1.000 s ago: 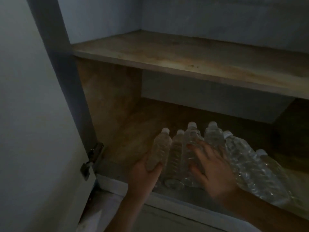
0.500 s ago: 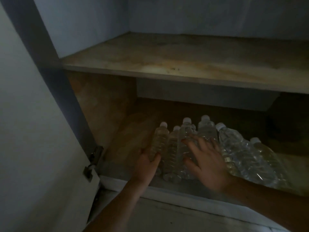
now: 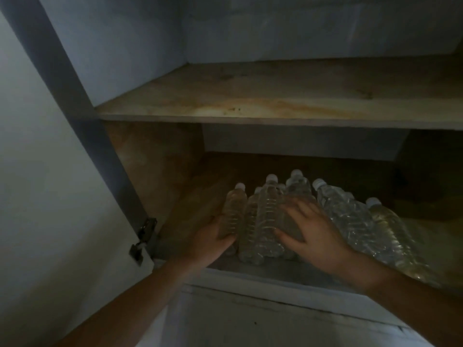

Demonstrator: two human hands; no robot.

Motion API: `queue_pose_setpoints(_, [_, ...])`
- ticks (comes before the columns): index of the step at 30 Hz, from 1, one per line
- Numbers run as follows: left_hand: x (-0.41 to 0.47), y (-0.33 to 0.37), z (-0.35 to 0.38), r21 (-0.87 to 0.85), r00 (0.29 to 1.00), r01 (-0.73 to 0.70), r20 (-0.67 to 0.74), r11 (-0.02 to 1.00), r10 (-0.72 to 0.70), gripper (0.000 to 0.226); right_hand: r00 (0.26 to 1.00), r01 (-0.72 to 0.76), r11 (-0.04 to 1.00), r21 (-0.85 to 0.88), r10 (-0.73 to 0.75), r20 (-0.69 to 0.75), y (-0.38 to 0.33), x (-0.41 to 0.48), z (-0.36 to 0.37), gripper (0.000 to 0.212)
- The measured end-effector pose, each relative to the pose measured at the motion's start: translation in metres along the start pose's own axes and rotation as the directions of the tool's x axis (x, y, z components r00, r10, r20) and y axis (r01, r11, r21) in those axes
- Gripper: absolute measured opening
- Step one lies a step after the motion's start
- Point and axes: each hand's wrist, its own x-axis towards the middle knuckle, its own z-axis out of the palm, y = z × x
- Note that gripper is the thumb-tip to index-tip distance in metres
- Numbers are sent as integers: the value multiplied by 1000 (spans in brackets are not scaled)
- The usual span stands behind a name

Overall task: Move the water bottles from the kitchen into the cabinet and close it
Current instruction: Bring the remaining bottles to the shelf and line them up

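The leftmost water bottle (image 3: 233, 211), long axis toward 12 o'clock, is cupped by the left hand (image 3: 213, 240); the right hand (image 3: 313, 232) is spread flat on the neighbouring bottles (image 3: 265, 221).

Inside a dim cabinet (image 3: 82, 101), a cluster of clear water bottles (image 3: 265, 221) with white caps stands on the lower shelf (image 3: 200, 211) at centre frame, more of them leaning toward the lower right. The left hand (image 3: 213, 240) cups the leftmost bottle (image 3: 233, 211), while the right hand (image 3: 313, 234) lies spread and flat across the middle bottles. A bare wooden upper shelf (image 3: 275, 96) spans the frame above; the open door (image 3: 45, 196) and its hinge (image 3: 142, 236) fill the left.
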Motion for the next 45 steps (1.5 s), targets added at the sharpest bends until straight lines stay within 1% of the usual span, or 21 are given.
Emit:
queue_pose_setpoints(2, [-3, -6, 0, -40, 999, -19, -50, 999, 17, 41, 999, 51, 997, -66, -50, 17, 2, -6, 3, 70])
queue_pose_setpoints(3, [-3, -10, 1, -88, 997, -25, -72, 996, 18, 40, 996, 79, 992, -100, -76, 39, 0, -7, 6, 71])
queue_pose_setpoints(4, [-4, -17, 3, -98, 995, -36, -94, 995, 26, 39, 993, 104, 987, -125, -97, 61, -3, -7, 8, 72])
queue_pose_setpoints(7, [-4, -31, 8, -57, 987, -92, -137, 994, 84, 45, 987, 137, 982, -128, -125, 97, -7, 1, 14, 74])
queue_pose_setpoints(9, [-3, -36, 9, -63, 984, -103, -152, 993, 92, 49, 986, 139, 984, -114, -127, 104, -5, 5, 17, 73])
queue_pose_setpoints(12, [-2, -38, 10, -91, 978, -124, -177, 988, 107, 50, 989, 137, 987, -82, -132, 74, -3, 4, 22, 70])
queue_pose_setpoints(15, [3, -31, 13, -72, 971, -162, -192, 984, 145, 48, 992, 120, 990, -67, -118, 36, -3, 6, 23, 70])
queue_pose_setpoints(20, [9, -34, 14, -102, 971, -160, -196, 982, 137, 55, 995, 93, 995, -46, -94, -21, -1, 16, 24, 66])
queue_pose_setpoints(22, [10, -34, 14, -116, 975, -148, -186, 982, 125, 53, 994, 99, 994, -34, -101, -41, 0, 18, 25, 66])
queue_pose_setpoints(25, [6, -26, 12, -50, 977, -141, -167, 989, 131, 48, 993, 106, 994, 14, -105, -45, 2, 15, 23, 68])
queue_pose_setpoints(27, [1, -17, 14, -26, 974, -163, -165, 986, 156, 52, 993, 92, 993, 77, -86, -85, 6, 9, 19, 70])
queue_pose_setpoints(29, [-3, -7, 19, -57, 966, -222, -151, 973, 211, 61, 990, 86, 991, 106, -73, -117, 12, 1, 15, 72])
queue_pose_setpoints(32, [-5, 13, 28, -110, 953, -299, -84, 948, 291, 73, 994, 30, 991, 132, -15, -112, 22, -14, 13, 78])
queue_pose_setpoints(35, [-3, 26, 39, -125, 941, -338, -52, 933, 334, 76, 994, -39, 988, 150, 54, -94, 28, -24, 16, 84])
queue_pose_setpoints(39, [2, 30, 47, -101, 936, -349, -95, 932, 340, 67, 988, -117, 978, 170, 133, -84, 32, -28, 18, 70])
queue_pose_setpoints(42, [5, 31, 47, -89, 933, -354, -107, 931, 345, 60, 980, -111, 962, 251, 147, -132, 32, -25, 16, 59])
queue_pose_setpoints(45, [7, 33, 45, -100, 933, -358, -90, 928, 350, 59, 975, -107, 960, 258, 152, -164, 29, -19, 16, 55])
